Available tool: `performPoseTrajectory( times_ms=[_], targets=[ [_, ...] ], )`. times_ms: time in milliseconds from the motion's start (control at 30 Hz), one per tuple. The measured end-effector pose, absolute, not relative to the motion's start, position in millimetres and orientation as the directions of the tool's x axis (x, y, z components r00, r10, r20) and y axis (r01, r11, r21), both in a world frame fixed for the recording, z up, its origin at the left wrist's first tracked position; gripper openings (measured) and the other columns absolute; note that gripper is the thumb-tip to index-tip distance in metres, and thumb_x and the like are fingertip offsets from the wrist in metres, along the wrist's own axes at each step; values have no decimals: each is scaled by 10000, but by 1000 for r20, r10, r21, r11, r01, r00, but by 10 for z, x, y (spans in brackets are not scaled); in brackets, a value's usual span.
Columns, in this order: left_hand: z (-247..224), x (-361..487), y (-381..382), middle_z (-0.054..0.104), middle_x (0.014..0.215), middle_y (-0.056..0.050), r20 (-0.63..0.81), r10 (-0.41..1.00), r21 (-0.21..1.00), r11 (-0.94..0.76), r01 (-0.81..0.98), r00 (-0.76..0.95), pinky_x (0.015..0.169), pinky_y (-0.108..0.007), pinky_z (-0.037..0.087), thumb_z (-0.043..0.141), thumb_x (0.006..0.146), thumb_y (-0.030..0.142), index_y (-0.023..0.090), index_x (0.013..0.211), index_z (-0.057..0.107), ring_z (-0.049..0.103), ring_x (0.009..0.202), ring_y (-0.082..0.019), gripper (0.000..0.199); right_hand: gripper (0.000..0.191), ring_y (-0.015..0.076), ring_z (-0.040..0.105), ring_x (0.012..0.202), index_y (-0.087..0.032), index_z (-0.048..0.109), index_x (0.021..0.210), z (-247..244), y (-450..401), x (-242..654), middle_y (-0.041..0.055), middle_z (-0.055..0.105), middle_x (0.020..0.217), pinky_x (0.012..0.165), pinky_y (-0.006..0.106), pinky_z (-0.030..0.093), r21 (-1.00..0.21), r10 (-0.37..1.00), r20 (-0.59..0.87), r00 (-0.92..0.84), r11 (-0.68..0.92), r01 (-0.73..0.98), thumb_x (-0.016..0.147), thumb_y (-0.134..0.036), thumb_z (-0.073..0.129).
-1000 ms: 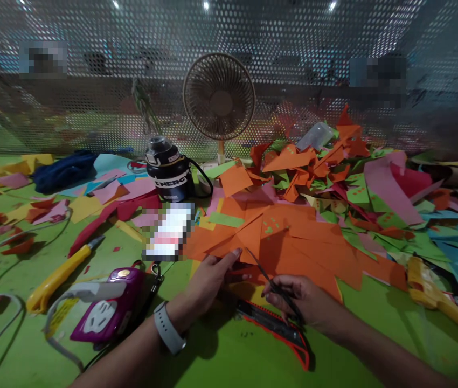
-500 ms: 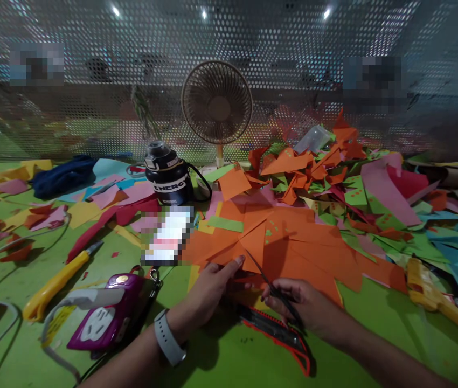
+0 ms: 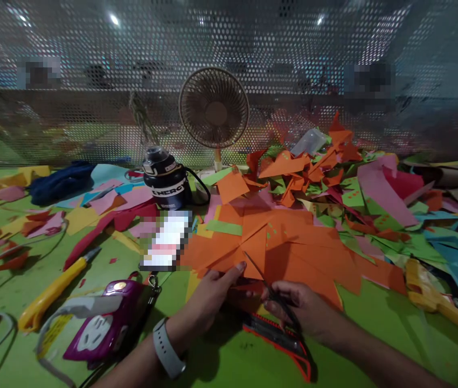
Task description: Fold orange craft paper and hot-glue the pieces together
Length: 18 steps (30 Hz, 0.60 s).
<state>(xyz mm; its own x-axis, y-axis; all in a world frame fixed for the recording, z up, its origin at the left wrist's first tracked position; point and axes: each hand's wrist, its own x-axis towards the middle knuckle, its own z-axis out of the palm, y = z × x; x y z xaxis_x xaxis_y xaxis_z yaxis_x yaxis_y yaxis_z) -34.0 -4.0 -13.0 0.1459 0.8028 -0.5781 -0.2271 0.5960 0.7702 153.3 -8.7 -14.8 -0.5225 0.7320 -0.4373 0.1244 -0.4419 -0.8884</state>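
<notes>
Orange paper (image 3: pixel 310 264) lies in overlapping sheets on the green table (image 3: pixel 366 334). At its front edge, my left hand (image 3: pixel 215 293) pinches a piece of orange paper between thumb and fingers; the fingers are partly hidden. Dark scissors (image 3: pixel 271 291) are in my right hand (image 3: pixel 297 307), their blades pointing up and left near my left thumb, over the paper. Just below the hands lies a black and red cutter (image 3: pixel 279 337).
A phone (image 3: pixel 167 240), a purple power socket (image 3: pixel 103 323) and a yellow-handled knife (image 3: pixel 53 291) are on the left. Behind stand a black bottle (image 3: pixel 167 180) and a fan (image 3: pixel 214 108). Coloured scraps (image 3: pixel 390 188) heap up at right, near a yellow tool (image 3: pixel 427 291).
The view has shifted slightly, so the fan and bottle appear a little lower. Both hands keep nearly the same places, and the scissors' blades seem closer together.
</notes>
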Motion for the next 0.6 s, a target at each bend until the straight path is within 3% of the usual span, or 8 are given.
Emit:
performPoseTrajectory(
  times_ms=[333, 600],
  targets=[
    [-92, -316, -58, 685, 529, -50, -563, 812, 793, 584, -173, 156, 509, -231, 443, 690, 731, 504, 139, 624, 686, 599, 477, -146, 380, 430, 69, 380, 563, -155, 583, 814, -163, -97, 1547, -61, 463, 658, 517, 190, 320, -892, 733, -426, -531, -437, 112, 658, -505, 780],
    [-80, -308, -79, 653, 477, -49, -547, 824, 809, 566, -161, 147, 567, -252, 461, 683, 745, 465, 159, 545, 661, 612, 535, -168, 366, 390, 75, 390, 583, -156, 611, 789, -236, -85, 1543, -53, 475, 669, 538, 194, 348, -904, 751, -396, -528, -419, 82, 646, -465, 802]
  ],
)
